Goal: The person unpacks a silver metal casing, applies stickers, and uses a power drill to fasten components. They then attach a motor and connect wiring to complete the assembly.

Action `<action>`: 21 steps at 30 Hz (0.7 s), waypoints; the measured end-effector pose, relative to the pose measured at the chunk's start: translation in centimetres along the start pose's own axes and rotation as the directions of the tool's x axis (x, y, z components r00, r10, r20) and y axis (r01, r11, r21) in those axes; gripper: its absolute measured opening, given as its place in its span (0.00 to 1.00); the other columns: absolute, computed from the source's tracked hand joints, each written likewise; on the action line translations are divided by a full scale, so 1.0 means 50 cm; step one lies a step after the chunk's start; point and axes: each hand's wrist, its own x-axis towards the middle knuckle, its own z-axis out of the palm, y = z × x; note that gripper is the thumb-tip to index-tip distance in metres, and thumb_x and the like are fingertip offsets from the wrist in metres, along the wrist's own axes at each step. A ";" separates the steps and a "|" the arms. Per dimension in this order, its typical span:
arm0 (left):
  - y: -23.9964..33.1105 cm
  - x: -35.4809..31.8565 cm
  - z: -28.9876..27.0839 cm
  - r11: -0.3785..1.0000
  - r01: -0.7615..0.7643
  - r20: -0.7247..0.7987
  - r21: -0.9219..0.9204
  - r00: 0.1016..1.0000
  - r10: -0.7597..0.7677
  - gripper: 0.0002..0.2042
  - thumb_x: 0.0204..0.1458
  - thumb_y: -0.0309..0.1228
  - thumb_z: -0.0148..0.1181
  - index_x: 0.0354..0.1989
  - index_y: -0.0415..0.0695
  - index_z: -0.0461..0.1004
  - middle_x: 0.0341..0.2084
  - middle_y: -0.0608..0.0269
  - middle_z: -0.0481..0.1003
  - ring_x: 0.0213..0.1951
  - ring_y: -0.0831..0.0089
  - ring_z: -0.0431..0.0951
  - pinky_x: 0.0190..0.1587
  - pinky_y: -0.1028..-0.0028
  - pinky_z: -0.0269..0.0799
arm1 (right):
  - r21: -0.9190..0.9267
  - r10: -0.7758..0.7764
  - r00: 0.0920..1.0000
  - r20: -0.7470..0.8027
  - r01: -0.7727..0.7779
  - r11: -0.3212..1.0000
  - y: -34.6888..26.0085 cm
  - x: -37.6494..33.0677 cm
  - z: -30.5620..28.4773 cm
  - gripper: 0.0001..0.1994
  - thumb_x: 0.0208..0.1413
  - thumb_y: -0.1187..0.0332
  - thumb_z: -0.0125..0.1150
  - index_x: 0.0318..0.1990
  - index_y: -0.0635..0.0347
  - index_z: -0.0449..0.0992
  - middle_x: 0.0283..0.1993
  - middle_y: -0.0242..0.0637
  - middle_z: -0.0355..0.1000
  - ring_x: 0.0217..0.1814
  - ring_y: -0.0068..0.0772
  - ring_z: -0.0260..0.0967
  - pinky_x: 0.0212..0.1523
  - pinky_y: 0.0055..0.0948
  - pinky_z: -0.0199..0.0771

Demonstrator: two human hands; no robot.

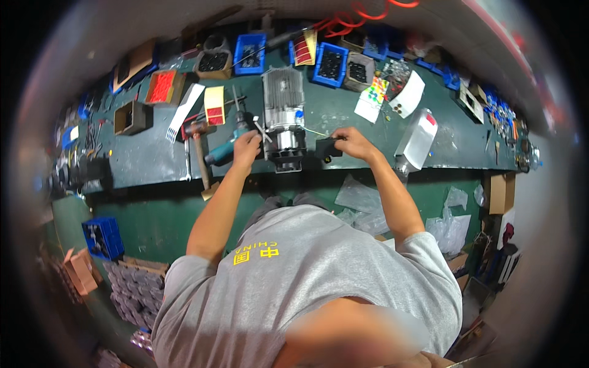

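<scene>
A grey finned electric motor lies on the bench in front of me, with a shiny round section toward me and a blue spot on its side. My left hand is closed at its left, fingertips on a slim silver metal tool. Beside that hand lies a teal power drill, its long bit pointing away. On the motor's right, my right hand pinches a small black box-shaped part. A thin yellow-green wire runs between the motor and these fingers.
Left of the drill lie a hammer and a wrench. Blue bins and an orange-filled box line the back. A silver metal cover lies to the right. A red coiled hose hangs above.
</scene>
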 end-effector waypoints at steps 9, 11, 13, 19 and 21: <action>-0.070 -0.095 -0.095 0.990 0.104 0.036 0.093 0.993 -0.108 0.15 0.62 0.32 0.60 0.55 0.41 0.74 0.39 0.66 0.78 0.36 0.81 0.75 0.40 0.78 0.75 | -0.813 -0.520 0.852 -0.058 0.262 0.520 0.087 0.059 0.076 0.11 0.48 0.75 0.59 0.40 0.52 0.79 0.49 0.36 0.77 0.66 0.42 0.66 0.69 0.58 0.57; -0.085 -0.113 -0.113 0.988 0.127 0.043 0.087 0.990 -0.131 0.15 0.63 0.33 0.59 0.55 0.41 0.74 0.40 0.66 0.78 0.36 0.82 0.75 0.40 0.78 0.76 | -0.796 -0.573 0.813 -0.105 0.276 0.538 0.113 0.061 0.103 0.12 0.48 0.76 0.60 0.42 0.52 0.79 0.50 0.36 0.77 0.67 0.43 0.65 0.70 0.59 0.56; -0.095 -0.130 -0.126 0.984 0.150 0.036 0.093 0.987 -0.154 0.15 0.64 0.33 0.59 0.55 0.40 0.74 0.40 0.65 0.79 0.35 0.82 0.74 0.40 0.78 0.76 | -0.779 -0.622 0.772 -0.135 0.305 0.548 0.126 0.051 0.129 0.12 0.48 0.76 0.60 0.42 0.52 0.79 0.51 0.36 0.77 0.67 0.43 0.65 0.70 0.58 0.57; -0.136 -0.151 -0.163 0.980 0.183 0.079 0.081 0.979 -0.189 0.16 0.64 0.32 0.59 0.56 0.37 0.73 0.39 0.64 0.79 0.31 0.83 0.73 0.34 0.81 0.74 | -0.475 -0.455 0.729 -0.511 0.202 0.857 0.130 0.009 0.122 0.08 0.49 0.77 0.59 0.36 0.57 0.80 0.41 0.42 0.80 0.50 0.49 0.75 0.55 0.48 0.72; -0.150 -0.154 -0.172 0.979 0.182 0.095 0.088 0.977 -0.190 0.16 0.63 0.31 0.59 0.55 0.35 0.73 0.37 0.63 0.78 0.30 0.83 0.73 0.32 0.81 0.72 | -0.388 -0.332 0.664 -0.670 0.068 0.919 0.172 0.004 0.095 0.07 0.50 0.76 0.60 0.37 0.58 0.80 0.40 0.44 0.80 0.49 0.52 0.76 0.51 0.46 0.75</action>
